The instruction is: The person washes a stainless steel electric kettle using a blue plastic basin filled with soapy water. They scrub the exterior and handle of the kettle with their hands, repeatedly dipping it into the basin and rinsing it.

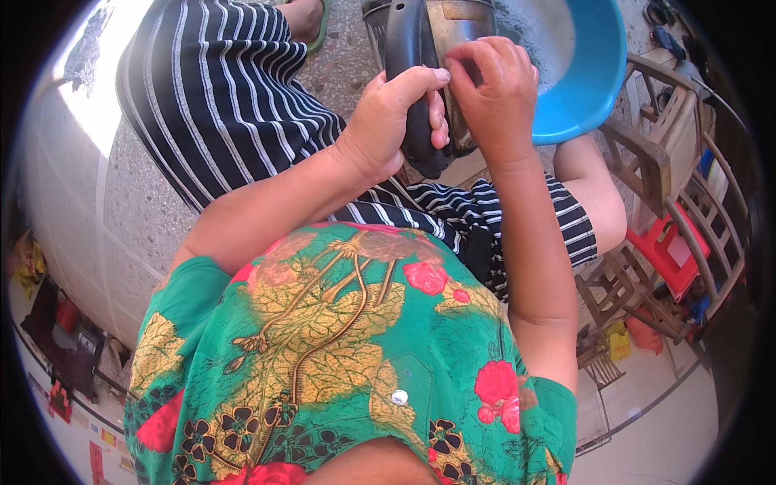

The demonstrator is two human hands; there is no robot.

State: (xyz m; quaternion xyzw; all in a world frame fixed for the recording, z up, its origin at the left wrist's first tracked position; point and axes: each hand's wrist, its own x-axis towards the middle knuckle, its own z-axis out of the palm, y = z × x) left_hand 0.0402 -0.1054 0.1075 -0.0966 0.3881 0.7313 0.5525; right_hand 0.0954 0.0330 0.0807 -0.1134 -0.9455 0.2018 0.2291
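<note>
My left hand (388,115) is wrapped around the black handle (408,39) of a metal electric kettle, its thumb lying across the handle. The kettle's metal body (464,27) has brownish stains and is tilted in front of me, above my lap. My right hand (498,91) is against the side of the body, with thumb and fingers curled together. Whether something small is pinched in it cannot be made out. Just beyond the right hand, a blue plastic basin (597,79) holds cloudy, sudsy water (548,36).
Wooden chairs (652,160) stand close on the right, with a red plastic stool (673,254) among them. Speckled stone floor (339,66) lies around the kettle. My legs in striped trousers (224,103) flank the work. Dark furniture (60,339) sits at the far left.
</note>
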